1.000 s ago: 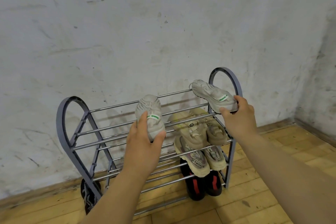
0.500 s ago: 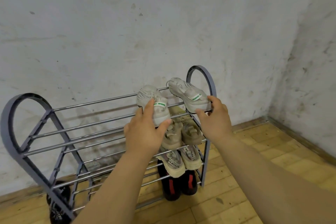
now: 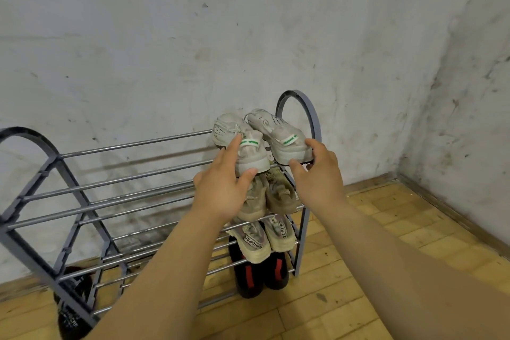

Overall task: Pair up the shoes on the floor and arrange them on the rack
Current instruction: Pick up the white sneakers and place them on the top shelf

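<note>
A grey metal shoe rack (image 3: 124, 174) stands against the wall. On the right end of its top shelf two pale grey sneakers with green tabs sit side by side and touching. My left hand (image 3: 223, 188) grips the heel of the left sneaker (image 3: 237, 141). My right hand (image 3: 317, 174) holds the heel of the right sneaker (image 3: 281, 135). Below them a tan pair (image 3: 273, 193) fills the second shelf, a beige pair (image 3: 265, 237) the third, and a black pair with red stripes (image 3: 259, 276) the bottom.
A black shoe (image 3: 73, 309) lies on the wooden floor behind the rack's left end frame. The left part of every shelf holds no shoes. A stained white wall runs behind, and a room corner is at the right.
My left hand slid its sneaker to the right along the top shelf until it met the one in my right hand. The view shifted right as well.
</note>
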A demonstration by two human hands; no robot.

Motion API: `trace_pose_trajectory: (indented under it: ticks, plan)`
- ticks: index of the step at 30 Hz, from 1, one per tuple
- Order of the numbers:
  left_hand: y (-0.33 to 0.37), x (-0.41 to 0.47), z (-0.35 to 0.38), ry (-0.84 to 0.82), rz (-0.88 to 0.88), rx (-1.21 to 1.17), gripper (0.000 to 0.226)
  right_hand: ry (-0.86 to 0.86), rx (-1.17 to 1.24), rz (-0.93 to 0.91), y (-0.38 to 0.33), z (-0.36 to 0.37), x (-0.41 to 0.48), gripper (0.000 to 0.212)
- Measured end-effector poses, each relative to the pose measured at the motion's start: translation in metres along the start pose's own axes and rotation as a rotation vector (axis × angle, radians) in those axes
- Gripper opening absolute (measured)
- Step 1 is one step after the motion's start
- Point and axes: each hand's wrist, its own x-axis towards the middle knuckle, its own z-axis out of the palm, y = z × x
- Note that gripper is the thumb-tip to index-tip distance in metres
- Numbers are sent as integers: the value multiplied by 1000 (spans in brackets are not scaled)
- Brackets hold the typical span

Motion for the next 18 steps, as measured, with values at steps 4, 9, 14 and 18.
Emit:
trace_pose_trajectory:
  ticks: [4, 9, 14, 18]
  plan:
    - [1, -2, 11, 129, -104, -146, 89, -7, -17, 10, -2, 0, -3, 58]
    - [-2, -2, 13, 135, -47, -118, 84, -36, -35, -12, -4, -4, -5, 60]
    - [-6, -12, 8, 48, 12, -69, 84, -107, -29, -9, -9, -9, -10, 69]
    - [-9, -20, -8, -40, 30, -88, 81, -192, -61, -30, -16, -13, -17, 76]
